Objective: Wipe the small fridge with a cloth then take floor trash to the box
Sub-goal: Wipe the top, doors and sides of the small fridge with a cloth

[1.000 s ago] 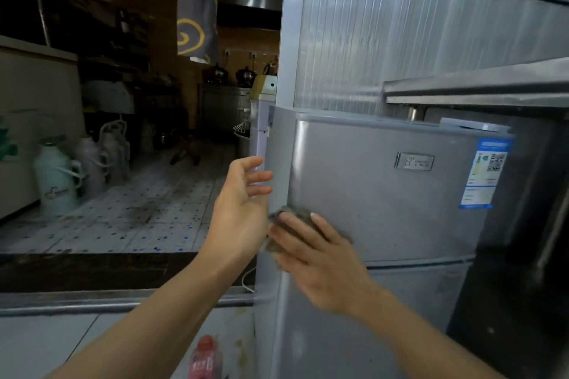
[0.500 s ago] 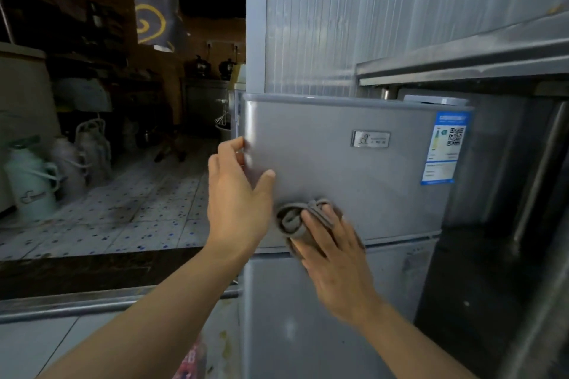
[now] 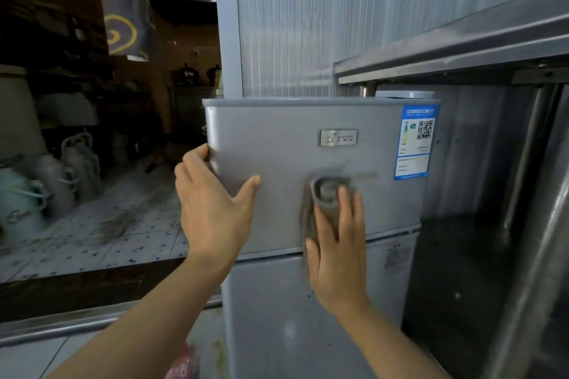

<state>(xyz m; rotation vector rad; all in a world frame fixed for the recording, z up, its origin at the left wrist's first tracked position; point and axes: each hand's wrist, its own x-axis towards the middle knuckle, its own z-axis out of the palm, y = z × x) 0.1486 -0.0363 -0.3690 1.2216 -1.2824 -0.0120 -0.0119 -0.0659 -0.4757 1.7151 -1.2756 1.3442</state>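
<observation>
The small fridge (image 3: 308, 148) stands at centre frame, tucked under a steel counter (image 3: 446, 49) that runs off toward 2 o'clock. The left hand (image 3: 212, 206) grips the upper door's left edge, fingers wrapped around the side and thumb laid flat on the front panel; this appears intended to brace the door shut and steady against the rubbing pressure. The right hand (image 3: 335, 249) is spread open, palm pressing a grey cloth (image 3: 323, 197) flat against the lower middle of the upper door, fingers pointing to 12 o'clock. The cloth is bunched and motion-blurred at its top edge, consistent with active wiping. It sits at about 8 o'clock from the blue energy label (image 3: 415, 141) and below the maker's badge (image 3: 337, 137). Dark specks show on the lower door, which looks unwiped. A reddish item (image 3: 181, 363), possibly floor trash, lies at 7 o'clock by the fridge foot; blurred, identity uncertain. No box is visible.
</observation>
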